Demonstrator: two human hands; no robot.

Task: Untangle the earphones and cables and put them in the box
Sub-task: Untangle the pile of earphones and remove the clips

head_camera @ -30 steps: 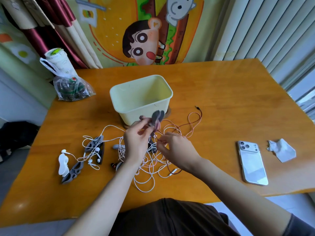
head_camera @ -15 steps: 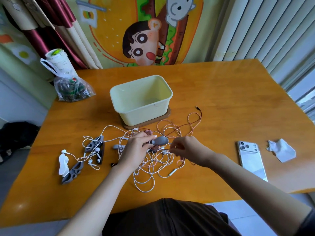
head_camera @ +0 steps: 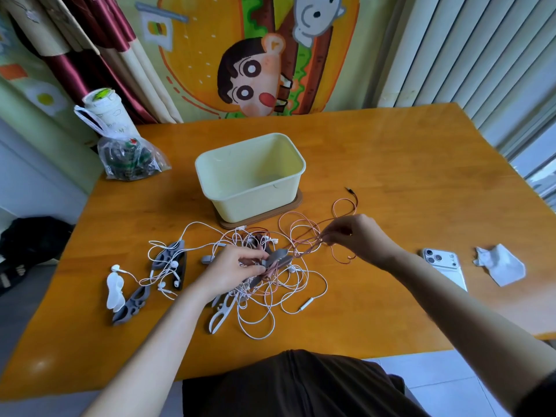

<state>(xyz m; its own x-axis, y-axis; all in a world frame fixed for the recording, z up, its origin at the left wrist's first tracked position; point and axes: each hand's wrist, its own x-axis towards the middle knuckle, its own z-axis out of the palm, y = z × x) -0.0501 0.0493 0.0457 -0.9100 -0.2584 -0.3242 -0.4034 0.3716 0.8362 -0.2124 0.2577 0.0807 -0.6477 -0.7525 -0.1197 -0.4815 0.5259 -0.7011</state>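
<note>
Pale yellow plastic, the box [head_camera: 255,203] stands on a brown base at the middle of the table [head_camera: 406,176], and as far as you can see into it, nothing lies inside.

Your left hand [head_camera: 231,272] curls its fingers round a grey cable winder [head_camera: 279,256] on top of the tangle, pinning it in place. Your right hand [head_camera: 358,236] pinches strands of the pink cable [head_camera: 304,227] and holds them stretched out to the right, taut between your two hands. The cable's plug end lies loose near the box's right corner.

The white earphones [head_camera: 264,314] sprawl in knotted loops under and in front of your left hand. More earbuds lie wound among grey clips [head_camera: 168,257] off to the left.

I judge you are early on: no cable looks freed, none is boxed, and every strand needs separating.
</note>
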